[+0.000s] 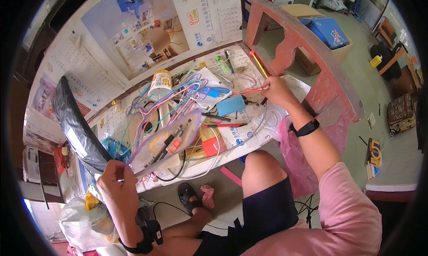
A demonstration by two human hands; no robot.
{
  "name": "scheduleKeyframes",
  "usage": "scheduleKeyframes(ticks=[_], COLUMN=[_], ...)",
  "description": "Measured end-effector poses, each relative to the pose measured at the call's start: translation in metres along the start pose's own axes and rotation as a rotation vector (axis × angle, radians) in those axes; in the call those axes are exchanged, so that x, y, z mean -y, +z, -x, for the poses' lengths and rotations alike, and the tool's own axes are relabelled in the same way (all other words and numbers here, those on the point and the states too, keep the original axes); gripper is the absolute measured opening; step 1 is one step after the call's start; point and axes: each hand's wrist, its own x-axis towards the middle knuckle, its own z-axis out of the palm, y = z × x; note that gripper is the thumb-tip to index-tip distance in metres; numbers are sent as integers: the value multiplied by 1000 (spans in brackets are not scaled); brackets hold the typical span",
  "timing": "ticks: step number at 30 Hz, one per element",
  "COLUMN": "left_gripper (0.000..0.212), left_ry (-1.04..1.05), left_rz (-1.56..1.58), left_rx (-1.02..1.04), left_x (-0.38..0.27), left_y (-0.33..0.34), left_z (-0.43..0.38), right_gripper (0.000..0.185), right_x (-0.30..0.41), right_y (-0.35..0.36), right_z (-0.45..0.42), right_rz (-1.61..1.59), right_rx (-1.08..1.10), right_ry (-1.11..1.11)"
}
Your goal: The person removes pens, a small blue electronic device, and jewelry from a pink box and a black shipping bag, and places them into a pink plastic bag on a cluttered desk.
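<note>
My left hand (118, 179) holds one end of a translucent, purple-edged pouch (152, 147) with pens and an eraser (174, 145) inside. The pouch slants up over the front left of the cluttered table. At the right, the fingers of my right hand (277, 90) close on thin red wires or cords (252, 89). A yellow stick with a red end (259, 64) lies just beyond that hand. Between the hands are a light-blue box-like object (230, 105), a red-and-black pen (224, 125), a bundle of plastic hangers (157, 110) and a printed paper cup (160, 82).
A long black plastic-wrapped thing (75, 129) leans at the left. A worn red wooden frame (301, 38) borders the table's right side. A pink plastic bag (301, 169) hangs below my right arm. A grey cable (260, 125) and a white cable (217, 152) cross the table's front.
</note>
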Motion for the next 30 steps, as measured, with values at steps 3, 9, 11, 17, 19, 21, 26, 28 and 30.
scheduleKeyframes(ticks=[3, 9, 11, 17, 19, 21, 26, 28, 30], left_gripper=[8, 8, 8, 8, 8, 7, 7, 6, 6], left_ry=[-83, -103, -106, -3, 19, 43, 115, 139, 146], left_rz=[89, 102, 140, 90, 72, 27, 27, 51, 46], left_rx=[-28, -50, -70, -63, -50, -39, -13, 13, 46], left_x=[15, 48, 51, 41, 34, 25, 3, 1, -1], left_y=[-6, -17, -16, -7, -4, -4, 4, 7, 10], left_z=[6, 3, 2, 3, 4, 5, 10, 9, 10], right_gripper=[41, 37, 36, 34, 35, 31, 25, 26, 28], right_x=[6, -12, -4, 4, 13, 20, 22, 22, 20], right_y=[-6, 2, 0, -10, -15, -15, -23, -28, -32], right_z=[9, 31, 38, 46, 51, 55, 81, 91, 100], right_rz=[127, -119, -295, -302, -251, -309, -693, -861, -1012], right_rx=[-86, -38, 39, -2, 78, 142, 91, 97, 114], right_ry=[-34, 41, 195, 152, 135, 180, 153, 170, 209])
